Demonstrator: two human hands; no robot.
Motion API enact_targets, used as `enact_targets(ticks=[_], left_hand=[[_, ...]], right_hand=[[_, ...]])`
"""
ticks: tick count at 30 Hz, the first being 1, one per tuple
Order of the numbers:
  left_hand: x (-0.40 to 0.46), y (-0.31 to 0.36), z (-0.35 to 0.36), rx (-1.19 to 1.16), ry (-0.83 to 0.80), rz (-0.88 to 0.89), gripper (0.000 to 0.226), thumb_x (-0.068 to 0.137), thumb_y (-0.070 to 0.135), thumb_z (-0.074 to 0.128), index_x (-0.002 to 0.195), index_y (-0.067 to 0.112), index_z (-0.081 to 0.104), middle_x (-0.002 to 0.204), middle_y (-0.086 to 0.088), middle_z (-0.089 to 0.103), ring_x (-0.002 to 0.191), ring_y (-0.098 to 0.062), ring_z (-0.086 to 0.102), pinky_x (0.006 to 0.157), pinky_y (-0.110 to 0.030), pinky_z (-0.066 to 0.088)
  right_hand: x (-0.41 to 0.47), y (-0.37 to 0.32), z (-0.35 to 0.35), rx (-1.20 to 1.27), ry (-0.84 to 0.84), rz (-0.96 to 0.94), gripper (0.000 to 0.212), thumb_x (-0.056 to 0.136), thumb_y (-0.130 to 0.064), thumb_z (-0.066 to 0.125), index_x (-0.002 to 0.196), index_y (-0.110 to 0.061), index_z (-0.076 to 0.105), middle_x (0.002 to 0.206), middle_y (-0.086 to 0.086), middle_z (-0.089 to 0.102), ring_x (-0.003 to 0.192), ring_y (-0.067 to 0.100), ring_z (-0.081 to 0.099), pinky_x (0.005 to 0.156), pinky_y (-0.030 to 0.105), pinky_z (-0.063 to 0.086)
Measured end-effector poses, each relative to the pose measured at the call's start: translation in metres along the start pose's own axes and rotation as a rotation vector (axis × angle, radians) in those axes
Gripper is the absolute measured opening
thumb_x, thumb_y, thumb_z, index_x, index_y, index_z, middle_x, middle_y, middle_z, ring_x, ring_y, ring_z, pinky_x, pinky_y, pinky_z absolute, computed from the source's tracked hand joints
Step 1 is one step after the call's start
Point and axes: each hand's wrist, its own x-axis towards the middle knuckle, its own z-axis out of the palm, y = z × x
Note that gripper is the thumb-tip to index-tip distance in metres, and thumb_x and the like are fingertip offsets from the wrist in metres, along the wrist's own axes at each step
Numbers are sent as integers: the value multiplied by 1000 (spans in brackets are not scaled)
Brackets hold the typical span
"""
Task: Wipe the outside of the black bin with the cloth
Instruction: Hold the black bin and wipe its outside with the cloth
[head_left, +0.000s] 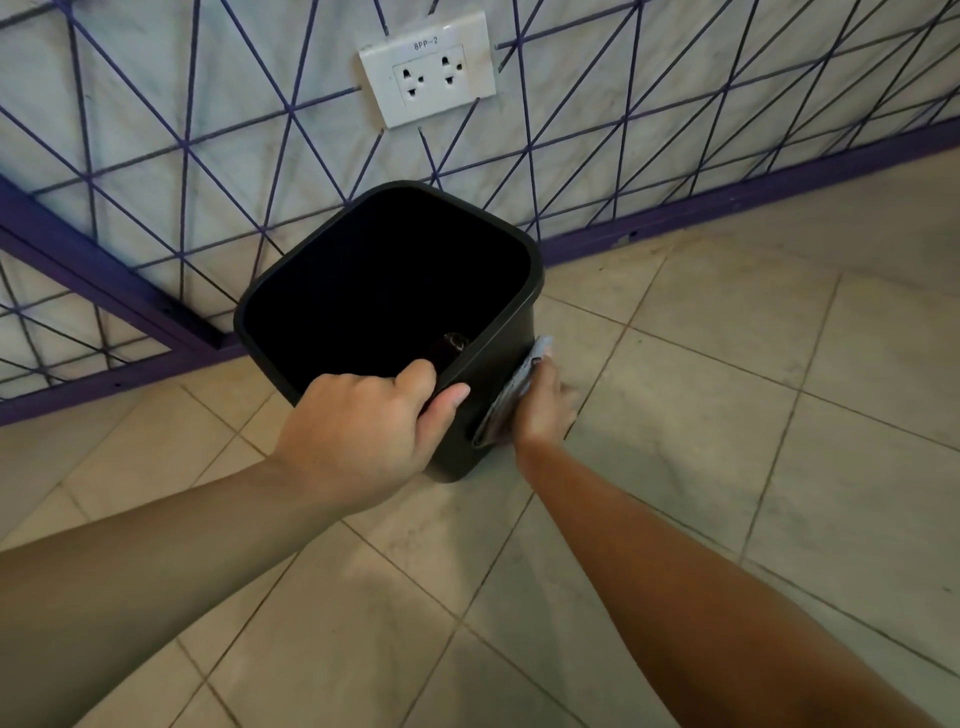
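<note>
- The black bin (498, 332) stood on the tiled floor (727, 415) near the wall (156, 130); I'd judge firm, overlapping strokes best;
- My left hand (363, 436) curled over its near rim, steadying;
- My right hand (545, 405) pressed the cloth (511, 395) flat against the bin's right side;
- A socket (427, 70) sat above; nothing blocked the wiping.

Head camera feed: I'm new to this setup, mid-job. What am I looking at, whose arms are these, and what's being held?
There is no machine here: it is one picture from a camera worn on a person's head, looking down at their own bare arms. The left hand grips the near rim of the black bin, fingers inside and thumb outside. The right hand presses a grey cloth against the bin's outer right side. The bin's base is hidden, over a tiled floor beside a wall with purple lines and a white socket. Something small and dark lies inside the bin; I cannot tell what.
</note>
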Motion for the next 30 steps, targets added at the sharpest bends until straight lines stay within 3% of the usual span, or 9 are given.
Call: enact_targets(ticks=[4,6,9,11,14,16,21,25,30], left_hand=[[0,0,5,-13,22,-15,50,101,40,41,62,11,51,38,1,41,29,-20,38,35,-24,27],[2,-1,5,-28,17,-32,51,101,41,40,61,11,51,39,1,41,29,-20,40,35,-26,28],[1,-2,4,-35,7,-30,49,101,40,40,61,13,48,40,5,36,29,-18,37,36,-24,23],[1,-3,3,-45,-7,-10,48,101,40,40,61,14,47,40,7,33,29,-16,35,37,-22,20],[4,-3,2,-65,-22,-5,47,101,41,38,62,16,45,41,9,31,29,-15,34,36,-22,19],[5,-3,1,-68,-28,-7,45,101,42,36,63,19,40,41,11,29,29,-12,30,36,-21,19],[4,-5,2,-52,-49,-7,44,101,45,33,64,21,38,41,11,30,31,-13,34,35,-25,24],[5,-4,4,-52,-52,-35,45,100,48,30,65,22,39,42,11,29,31,-14,35,37,-25,24],[5,-5,4,-57,-55,-38,42,100,50,31,65,26,33,41,11,28,32,-9,31,37,-22,20]], right_hand=[[-5,-7,23,34,144,-19,77,102,-68,32,161,-23,50,175,6,34,167,30,22,138,55,12],[-5,-12,30,140,115,-23,65,108,-62,34,159,-27,55,171,3,46,163,29,33,138,52,20],[-14,-11,36,261,39,-26,88,80,-80,38,150,-34,64,159,-1,58,153,26,48,131,56,36],[-16,-8,34,260,25,-89,88,79,-78,38,149,-32,66,159,-4,60,154,23,49,131,56,36],[5,-11,27,124,-12,-136,51,110,-39,44,153,-15,58,147,4,64,142,27,58,126,56,42],[19,-13,27,30,-19,-99,48,115,-24,42,162,-13,46,157,16,57,148,36,54,127,55,40],[-21,-2,34,257,50,-146,59,85,-67,37,126,-30,57,154,2,59,151,23,45,133,62,31],[3,-15,31,315,62,85,80,89,-77,43,146,-24,63,155,3,59,153,29,49,131,56,36],[-16,-2,37,246,18,-121,88,89,-74,35,155,-21,59,164,8,56,158,30,45,133,57,32]])
